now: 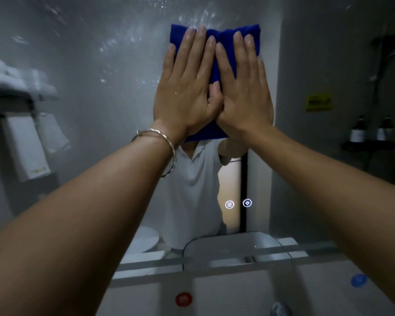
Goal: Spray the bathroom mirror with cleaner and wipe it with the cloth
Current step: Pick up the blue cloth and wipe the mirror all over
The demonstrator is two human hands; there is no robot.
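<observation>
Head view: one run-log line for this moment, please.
phase: wiping | left hand: flat on blue cloth | right hand: flat on blue cloth | mirror: droplets visible

1. You stand in a bathroom, of hotel type by its fittings.
2. Large wall mirror (114, 92) with two lit round touch icons (229, 204).
3. Folded white towels (14, 78) on a rack, reflected.
4. Two dark labelled bottles (357, 131) on a dark wall shelf (367, 145).
</observation>
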